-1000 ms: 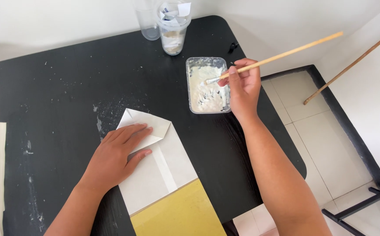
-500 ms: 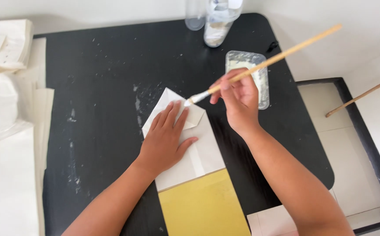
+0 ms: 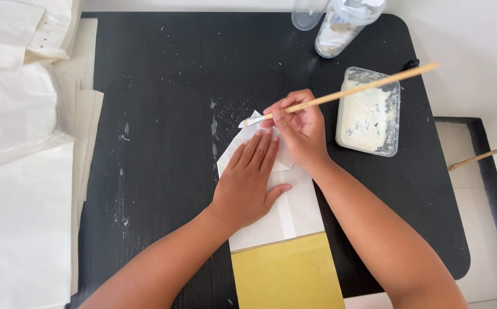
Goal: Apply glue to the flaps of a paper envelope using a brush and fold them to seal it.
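Brush tip's now down at the paper bag's folded flap; right hand pinching it, left hand flat, fingers spread — I'd go thin, even strokes.

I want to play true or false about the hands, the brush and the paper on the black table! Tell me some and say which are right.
1. The right hand holds a brush. True.
2. The left hand lies flat on the folded white paper. True.
3. The brush tip is dipped in the plastic tub. False: it is at the paper's top fold, away from the tub.
4. The tub is empty. False: it holds white paste.
5. A yellow sheet lies below the white paper. True.
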